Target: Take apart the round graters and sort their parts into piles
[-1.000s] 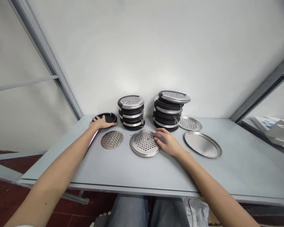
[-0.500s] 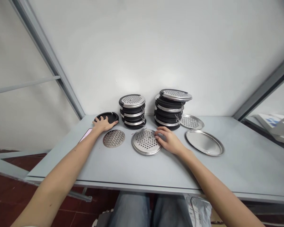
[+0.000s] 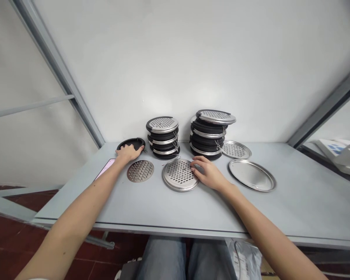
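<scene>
My left hand (image 3: 128, 153) is at the back left, on a round black tray (image 3: 137, 142) with a raised rim. Its fingers bend over the near side and the thumb reaches along the right edge; the fingertips are partly hidden. My right hand (image 3: 208, 172) lies with fingers slightly apart on the right edge of a perforated round grater plate (image 3: 179, 174), which sits on a rimmed metal dish. Between the hands lies a loose grater disc (image 3: 140, 171), flat on the table.
Two stacks of black-and-metal graters, a left stack (image 3: 163, 136) and a taller right stack (image 3: 208, 136), stand by the wall. Right of them lie a perforated plate (image 3: 236, 150) and a plain metal dish (image 3: 252, 175). A phone (image 3: 105, 168) is beside my left forearm.
The fingers of my left hand have drawn closer together and curled on the black tray, which has shifted very slightly. My right hand stays on the grater plate.
</scene>
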`<state>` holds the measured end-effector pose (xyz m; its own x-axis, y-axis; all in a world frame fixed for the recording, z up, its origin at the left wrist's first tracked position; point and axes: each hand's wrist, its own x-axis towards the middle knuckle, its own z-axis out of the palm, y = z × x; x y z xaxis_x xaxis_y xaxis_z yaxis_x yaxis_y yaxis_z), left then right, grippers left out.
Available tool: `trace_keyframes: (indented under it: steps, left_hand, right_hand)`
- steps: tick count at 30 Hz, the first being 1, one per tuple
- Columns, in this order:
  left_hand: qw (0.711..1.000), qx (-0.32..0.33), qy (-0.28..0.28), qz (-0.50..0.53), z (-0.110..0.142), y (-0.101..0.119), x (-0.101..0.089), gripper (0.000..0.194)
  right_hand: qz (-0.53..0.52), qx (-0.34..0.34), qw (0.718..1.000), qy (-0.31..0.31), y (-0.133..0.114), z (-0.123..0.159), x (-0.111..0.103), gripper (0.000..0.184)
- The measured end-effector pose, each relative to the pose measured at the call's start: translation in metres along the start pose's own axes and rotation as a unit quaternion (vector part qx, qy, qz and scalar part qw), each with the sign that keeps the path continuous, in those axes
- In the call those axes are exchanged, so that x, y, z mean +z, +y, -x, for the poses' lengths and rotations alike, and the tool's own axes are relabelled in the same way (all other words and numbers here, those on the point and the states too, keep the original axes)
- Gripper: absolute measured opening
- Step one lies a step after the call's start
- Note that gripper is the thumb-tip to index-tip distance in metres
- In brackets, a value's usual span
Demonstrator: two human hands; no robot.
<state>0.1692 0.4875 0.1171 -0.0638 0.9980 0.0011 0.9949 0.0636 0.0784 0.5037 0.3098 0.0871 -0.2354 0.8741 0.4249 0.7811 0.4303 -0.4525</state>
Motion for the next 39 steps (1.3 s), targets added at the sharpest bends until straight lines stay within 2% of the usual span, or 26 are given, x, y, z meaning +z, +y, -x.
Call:
trace_keyframes:
  steps: [6, 10, 13, 16, 21, 26, 29, 33, 39]
  left_hand:
    - [1.0, 0.006, 0.002, -0.003, 0.0, -0.001, 0.0, 0.096]
    - [0.999, -0.013, 0.041, -0.007, 0.005, 0.004, 0.01, 0.101]
    - [0.998, -0.028, 0.058, 0.026, 0.002, 0.006, 0.016, 0.101]
    - [0.996, -0.022, 0.051, 0.067, -0.008, -0.001, 0.013, 0.095]
    - [0.994, 0.056, 0.024, 0.095, -0.025, -0.037, -0.014, 0.063]
    - [0.982, 0.148, -0.008, 0.12, -0.019, -0.074, -0.032, 0.055]
    - [0.972, 0.189, -0.025, 0.135, -0.011, -0.083, -0.03, 0.056]
    - [0.961, 0.238, -0.042, 0.132, -0.006, -0.083, -0.02, 0.059]
    - [0.957, 0.26, -0.018, 0.129, -0.005, -0.083, -0.003, 0.059]
  right_hand:
    - [0.003, -0.001, 1.0, 0.001, -0.002, 0.0, -0.001, 0.021]
    - [0.003, -0.001, 1.0, -0.005, -0.002, 0.0, -0.001, 0.021]
    - [0.001, -0.006, 1.0, -0.005, -0.001, 0.0, -0.001, 0.021]
    - [0.0, -0.009, 1.0, -0.003, -0.001, 0.0, -0.001, 0.02]
    - [0.003, -0.009, 1.0, -0.005, -0.001, 0.001, -0.002, 0.022]
    - [0.002, -0.009, 1.0, -0.005, 0.0, 0.001, -0.002, 0.023]
    - [0.0, -0.01, 1.0, -0.008, 0.001, 0.0, -0.001, 0.023]
    - [-0.004, -0.014, 1.0, -0.003, 0.001, 0.0, -0.001, 0.021]
    - [-0.003, -0.014, 1.0, -0.007, -0.001, 0.0, -0.002, 0.021]
